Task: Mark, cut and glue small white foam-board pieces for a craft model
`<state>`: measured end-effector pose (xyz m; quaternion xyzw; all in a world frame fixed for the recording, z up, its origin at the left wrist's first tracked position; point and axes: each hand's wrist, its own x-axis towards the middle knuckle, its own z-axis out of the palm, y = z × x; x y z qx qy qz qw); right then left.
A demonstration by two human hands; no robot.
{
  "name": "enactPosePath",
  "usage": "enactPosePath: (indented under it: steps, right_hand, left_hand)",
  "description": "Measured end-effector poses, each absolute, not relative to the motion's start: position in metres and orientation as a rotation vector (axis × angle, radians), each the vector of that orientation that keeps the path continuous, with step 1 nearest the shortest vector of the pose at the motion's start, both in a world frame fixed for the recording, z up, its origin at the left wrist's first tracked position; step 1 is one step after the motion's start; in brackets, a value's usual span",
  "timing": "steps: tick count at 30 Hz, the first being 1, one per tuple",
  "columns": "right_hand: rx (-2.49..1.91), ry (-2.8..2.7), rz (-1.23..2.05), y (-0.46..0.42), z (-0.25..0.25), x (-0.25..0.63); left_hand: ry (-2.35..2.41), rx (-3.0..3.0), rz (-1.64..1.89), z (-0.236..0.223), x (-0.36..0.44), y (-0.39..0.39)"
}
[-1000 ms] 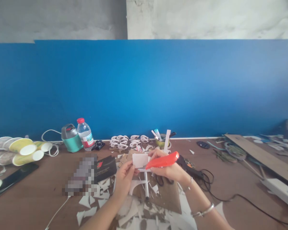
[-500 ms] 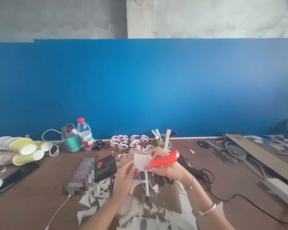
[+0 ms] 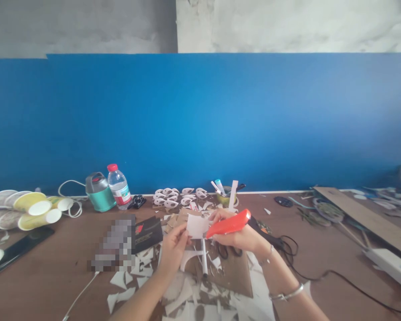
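My left hand (image 3: 175, 245) pinches the left edge of a small white piece of card (image 3: 198, 226), held up above the table. In my right hand (image 3: 235, 234) is an orange-red utility knife (image 3: 230, 224), its front end at the card's lower right corner. Fingers of that hand also reach the card's right side. The blade itself is too small to make out. Below the card lies a white pen-like stick (image 3: 204, 258) with a dark end, on a brown board (image 3: 235, 276). White paper scraps (image 3: 178, 298) are strewn around it.
Curled white paper shapes (image 3: 170, 203) stand at the back beside a yellow pen cup (image 3: 223, 199). A water bottle (image 3: 119, 189) and a green-grey container (image 3: 100, 196) stand left. Paper cups (image 3: 33, 204) lie far left. A black cable (image 3: 321, 278) and a power strip (image 3: 392, 269) are right.
The knife and my right hand have shifted very slightly right, and the card has tilted a little. My left hand keeps its pinch.
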<state>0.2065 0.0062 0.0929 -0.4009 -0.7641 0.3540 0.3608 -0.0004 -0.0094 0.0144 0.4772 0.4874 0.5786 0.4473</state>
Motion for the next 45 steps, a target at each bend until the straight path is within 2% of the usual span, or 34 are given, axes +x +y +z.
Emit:
enactPosePath:
  steps: [23,45]
  right_hand:
    - [-1.315,-2.003,1.194,-0.002,0.1,0.22]
    - [-1.206,-1.879,1.318,0.004,0.1,0.23]
  left_hand:
    - [1.067,1.457,1.259,0.019,-0.002,-0.007]
    - [0.987,1.527,1.166,0.026,-0.006,-0.007]
